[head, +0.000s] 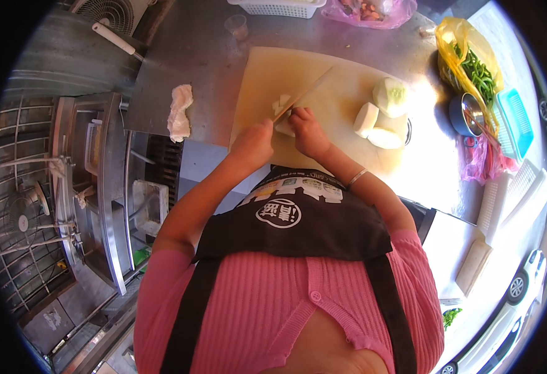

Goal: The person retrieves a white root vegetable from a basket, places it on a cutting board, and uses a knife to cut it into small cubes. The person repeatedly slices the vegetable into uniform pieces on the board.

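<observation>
My left hand (253, 146) grips a knife (312, 85) whose blade points up and to the right over a yellowish cutting board (343, 79). Curled beside the blade, my right hand (309, 133) holds down a pale vegetable piece (284, 127), partly hidden under the fingers. Small cut white chunks (280, 102) lie just past the knife, on its left side. Toward the board's right side sit a round, peeled, pale green vegetable (390, 97) and two larger white pieces, one standing block (366, 120) and one lying piece (385, 138).
A crumpled white cloth (180, 113) lies left of the board on the metal table (198, 61). Behind are a clear cup (236, 27), a white basket (278, 9) and a pink bag (371, 13). Rightward stand a yellow bag (472, 61) of green peppers, a pot (466, 112) and a turquoise basket (514, 124).
</observation>
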The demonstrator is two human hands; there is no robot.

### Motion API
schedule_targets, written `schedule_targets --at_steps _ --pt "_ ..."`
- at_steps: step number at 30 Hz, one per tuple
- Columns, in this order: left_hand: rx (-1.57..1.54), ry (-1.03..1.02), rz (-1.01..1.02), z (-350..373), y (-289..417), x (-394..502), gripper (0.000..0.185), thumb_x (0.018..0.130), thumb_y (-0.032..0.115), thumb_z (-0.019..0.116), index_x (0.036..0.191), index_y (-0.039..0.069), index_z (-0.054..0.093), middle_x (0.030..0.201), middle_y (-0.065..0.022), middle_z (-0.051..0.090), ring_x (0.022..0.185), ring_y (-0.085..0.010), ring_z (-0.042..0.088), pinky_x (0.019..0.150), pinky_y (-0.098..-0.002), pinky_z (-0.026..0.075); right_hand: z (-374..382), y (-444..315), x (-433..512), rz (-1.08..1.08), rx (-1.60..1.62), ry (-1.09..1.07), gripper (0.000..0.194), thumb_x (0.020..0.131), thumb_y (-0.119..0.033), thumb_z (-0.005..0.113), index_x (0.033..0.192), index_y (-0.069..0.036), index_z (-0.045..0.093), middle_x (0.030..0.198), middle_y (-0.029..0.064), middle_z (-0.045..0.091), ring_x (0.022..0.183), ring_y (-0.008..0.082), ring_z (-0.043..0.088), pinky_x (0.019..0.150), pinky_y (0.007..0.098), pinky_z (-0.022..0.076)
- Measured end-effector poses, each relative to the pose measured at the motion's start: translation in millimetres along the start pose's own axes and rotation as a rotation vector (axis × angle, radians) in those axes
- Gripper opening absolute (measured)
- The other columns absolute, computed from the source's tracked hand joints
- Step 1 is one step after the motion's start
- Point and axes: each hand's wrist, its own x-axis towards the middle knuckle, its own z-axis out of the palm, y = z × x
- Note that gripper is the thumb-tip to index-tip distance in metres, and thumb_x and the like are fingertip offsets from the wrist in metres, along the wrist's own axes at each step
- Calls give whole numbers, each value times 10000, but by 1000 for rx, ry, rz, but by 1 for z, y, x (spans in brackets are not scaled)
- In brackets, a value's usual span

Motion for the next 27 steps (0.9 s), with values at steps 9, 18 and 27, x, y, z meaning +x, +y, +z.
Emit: schedule_targets --at_steps 9,18,27 --pt "-15 -11 13 -3 0 4 171 778 -13 515 946 -46 512 817 -295 639 827 -471 633 745 -540 494 1 -3 -2 -20 -29 37 172 684 84 529 828 -2 567 991 166 553 942 389 511 824 428 469" --pt "-27 -19 5 -2 9 6 144 777 -24 505 920 -47 511 810 -294 626 823 -480 619 728 -543 482 1 -5 -4 23 -46 23 163 651 79 536 794 6 561 954 170 535 933 389 505 803 433 471" --pt "11 -25 29 2 7 3 159 770 -23 518 928 -43 515 799 -287 632 802 -471 627 724 -537 492 1 -4 -4 -6 -45 41 185 672 87 515 829 9 572 980 181 558 920 402 512 811 440 467"
